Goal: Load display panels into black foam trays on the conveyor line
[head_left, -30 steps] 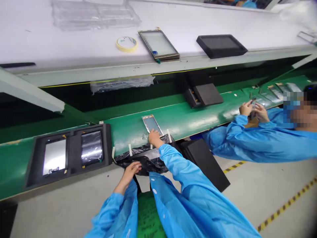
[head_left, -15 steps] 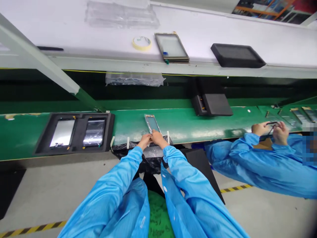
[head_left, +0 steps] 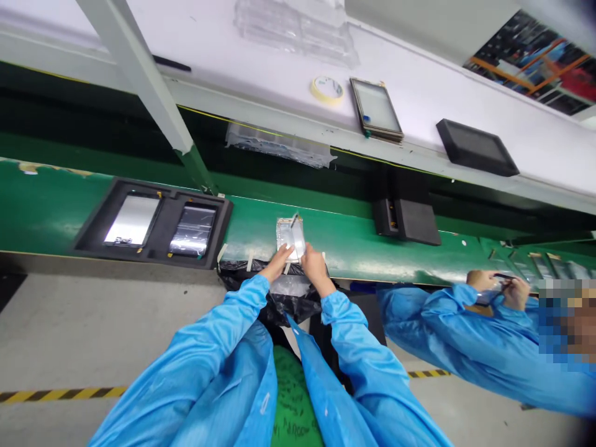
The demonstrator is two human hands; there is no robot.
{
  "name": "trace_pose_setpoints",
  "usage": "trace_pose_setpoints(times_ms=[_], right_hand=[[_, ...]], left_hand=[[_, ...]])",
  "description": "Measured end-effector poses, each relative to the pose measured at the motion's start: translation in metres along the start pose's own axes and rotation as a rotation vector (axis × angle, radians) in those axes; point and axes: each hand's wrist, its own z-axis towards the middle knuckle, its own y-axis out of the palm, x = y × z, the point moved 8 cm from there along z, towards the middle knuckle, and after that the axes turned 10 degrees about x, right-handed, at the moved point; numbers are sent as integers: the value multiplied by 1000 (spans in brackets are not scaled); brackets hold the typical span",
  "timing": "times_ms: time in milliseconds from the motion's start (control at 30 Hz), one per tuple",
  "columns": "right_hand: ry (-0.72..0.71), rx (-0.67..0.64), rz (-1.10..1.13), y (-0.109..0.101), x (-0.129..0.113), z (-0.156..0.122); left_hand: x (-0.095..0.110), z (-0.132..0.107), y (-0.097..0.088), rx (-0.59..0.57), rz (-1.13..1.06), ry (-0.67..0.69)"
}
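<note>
The left hand [head_left: 278, 262] and right hand [head_left: 315, 264] are shown with fingers extended, resting on the lower edge of a film-covered phone panel [head_left: 289, 239]; whether it is gripped cannot be told. The panel lies flat near the front edge of the green surface [head_left: 339, 233], above a black plastic bag [head_left: 279, 299].

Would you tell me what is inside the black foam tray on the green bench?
The tray holds two phone display panels, one silvery, one glossy; the tray floor beneath them is covered.
</note>
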Motion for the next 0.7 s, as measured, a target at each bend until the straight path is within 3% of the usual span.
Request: trace_pose_setpoints(times_ms=[133, 233, 367, 567, 700], right_hand=[[-392, 30, 203, 4, -63, -61], [-584, 91, 365, 0, -78, -93], [-633, 103, 442, 0, -80, -118], [-764, 69, 400, 10, -109, -160], [-659, -13, 329, 23, -120, -171]], left_hand=[[11, -37, -15, -186, -79, -83], [12, -64, -46, -272, -154, -156], [8, -98, -81, -296, -146, -204], [16, -138, -95, -400, -157, -225], [24, -163, -108, -467, -92, -130]])
